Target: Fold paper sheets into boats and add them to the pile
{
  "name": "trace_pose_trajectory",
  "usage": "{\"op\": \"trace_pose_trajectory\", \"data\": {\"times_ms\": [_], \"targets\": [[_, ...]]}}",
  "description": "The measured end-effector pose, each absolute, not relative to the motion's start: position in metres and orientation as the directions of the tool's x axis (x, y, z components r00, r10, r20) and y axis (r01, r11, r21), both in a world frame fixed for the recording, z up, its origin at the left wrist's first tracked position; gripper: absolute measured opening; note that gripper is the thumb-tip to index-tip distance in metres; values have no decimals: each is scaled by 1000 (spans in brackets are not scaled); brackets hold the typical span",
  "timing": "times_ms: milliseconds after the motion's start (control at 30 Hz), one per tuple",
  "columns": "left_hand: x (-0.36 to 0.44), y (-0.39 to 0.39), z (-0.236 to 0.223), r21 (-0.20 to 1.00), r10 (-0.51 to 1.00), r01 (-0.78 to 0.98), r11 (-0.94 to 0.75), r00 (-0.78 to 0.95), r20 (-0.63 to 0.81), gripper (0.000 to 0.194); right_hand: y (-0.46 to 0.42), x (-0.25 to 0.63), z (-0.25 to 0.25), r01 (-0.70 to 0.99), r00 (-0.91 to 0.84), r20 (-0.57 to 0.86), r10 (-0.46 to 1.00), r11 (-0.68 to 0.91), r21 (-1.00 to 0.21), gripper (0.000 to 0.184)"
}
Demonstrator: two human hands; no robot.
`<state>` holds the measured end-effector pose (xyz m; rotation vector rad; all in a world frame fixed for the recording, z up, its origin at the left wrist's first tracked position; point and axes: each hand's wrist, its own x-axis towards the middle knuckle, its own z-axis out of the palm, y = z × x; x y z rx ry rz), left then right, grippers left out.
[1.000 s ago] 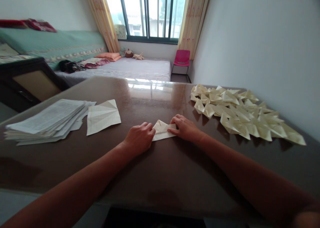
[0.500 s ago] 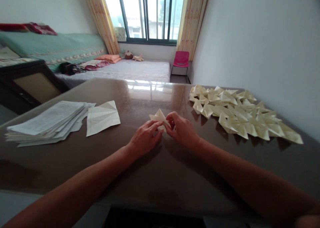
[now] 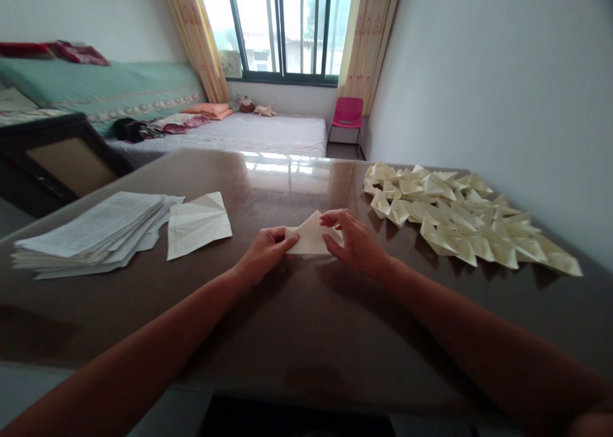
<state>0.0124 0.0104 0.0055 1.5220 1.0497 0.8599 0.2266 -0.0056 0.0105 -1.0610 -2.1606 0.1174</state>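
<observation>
A partly folded piece of cream paper [image 3: 311, 237] is between my hands above the middle of the table, its peak pointing away from me. My left hand [image 3: 267, 248] pinches its left end between thumb and fingers. At the right end, my right hand [image 3: 352, 242] has its thumb and fingers apart, close to the paper; whether the fingertips touch it I cannot tell. To the left lies a creased, unfolded cream sheet [image 3: 200, 225]. Many folded paper pieces [image 3: 460, 216] with pointed tips are set in rows at the right.
A stack of printed paper sheets [image 3: 93, 232] lies on the left of the glossy brown table [image 3: 297, 335]. Past the table stand a bed [image 3: 278, 133], a pink chair [image 3: 347, 113] and a dark cabinet [image 3: 64, 159]. A white wall [image 3: 502, 92] runs along the right.
The paper has turned and now shows a wider face with a straight near edge. My left hand has shifted to its left end; my right fingers have spread from a pinch.
</observation>
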Motion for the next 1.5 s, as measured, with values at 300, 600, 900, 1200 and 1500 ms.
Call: {"op": "trace_pose_trajectory", "data": {"times_ms": [300,600,900,1200,1500], "targets": [[6,13,1,850,928,508,-141,367,-65,36,-8,228,8,719,-687,270,674,683,127,23],[13,-1,1,102,632,636,-765,710,311,33,-3,231,0,698,-701,222,677,716,22,23],[6,4,1,94,651,651,-754,718,247,32,23,274,12,535,-759,197,620,768,-352,23],[4,20,-4,408,862,763,-501,481,160,30,34,280,-1,603,-498,38,866,377,-703,28],[8,20,-1,373,863,782,-499,488,131,31,37,273,-2,687,-312,19,950,240,-686,20]]}}
